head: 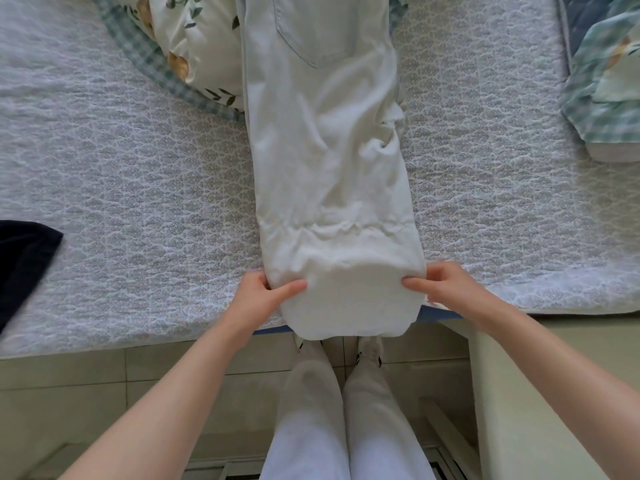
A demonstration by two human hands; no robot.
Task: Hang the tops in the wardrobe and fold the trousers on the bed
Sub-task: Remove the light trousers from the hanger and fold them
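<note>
Trousers: the white trousers (pixel 329 161) are lying flat down the middle of the bed (pixel 138 202), legs stacked one on the other.
Long axis: it is running straight away from the person, from the near bed edge towards the far side.
Pointing: the leg end is facing the person; the seat end, showing a back pocket (pixel 311 29), is pointing away and running out of view at the top.
Near end: the cloth is bulging in a rounded fold and overhanging the bed edge, above the person's legs (pixel 346 410).
Left hand: the left hand (pixel 258 296) is pinching the left corner of the near end, thumb lying on top of the cloth, fingers tucked under.
Right hand: the right hand (pixel 446 285) is gripping the right corner, fingers curled onto the cloth.
Surface: the trousers are looking creased around the middle, with a crosswise ridge just beyond the hands.
Pillow: a leaf-print pillow (pixel 194 46) with a checked border is sitting to the left of the seat end, its edge touching the trousers.
Dark garment: a dark garment (pixel 24 258) is lying at the left edge of the bed, well apart from the trousers.
Checked fabric: checked fabric (pixel 602 98) is lying at the far right.
Floor: a tiled floor (pixel 86 375) is showing below the bed.
</note>
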